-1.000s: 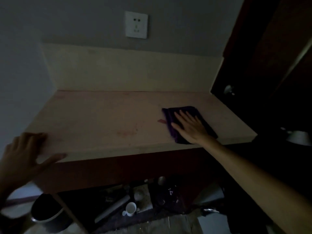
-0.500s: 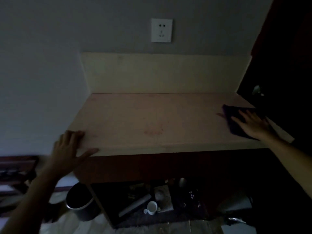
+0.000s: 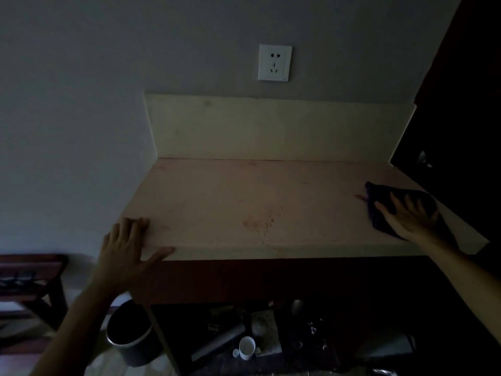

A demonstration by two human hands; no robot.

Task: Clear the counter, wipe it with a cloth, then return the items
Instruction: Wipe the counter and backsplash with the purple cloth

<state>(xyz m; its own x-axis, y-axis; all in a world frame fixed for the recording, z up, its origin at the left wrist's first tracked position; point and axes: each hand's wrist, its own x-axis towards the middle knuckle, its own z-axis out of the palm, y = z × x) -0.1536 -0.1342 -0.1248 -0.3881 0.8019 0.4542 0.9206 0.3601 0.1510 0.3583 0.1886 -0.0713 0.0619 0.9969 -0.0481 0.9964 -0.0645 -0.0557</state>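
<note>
The pale counter (image 3: 257,202) carries faint reddish stains near its middle. A dark purple cloth (image 3: 385,196) lies at the counter's right end. My right hand (image 3: 409,218) presses flat on the cloth with fingers spread. My left hand (image 3: 127,248) rests on the counter's front left corner, fingers on top and thumb along the front edge. Nothing else stands on the counter top.
A white wall socket (image 3: 275,62) sits above the cream backsplash (image 3: 271,128). Below the counter lie a white cup (image 3: 246,347), a grey tube and other small items. A dark bin (image 3: 130,335) stands on the floor at left, near a wooden rack (image 3: 29,280). A dark cabinet fills the right.
My right hand and the cloth slid from the counter's middle right toward its right end. The view shifted left, and my left hand stayed on the front left corner.
</note>
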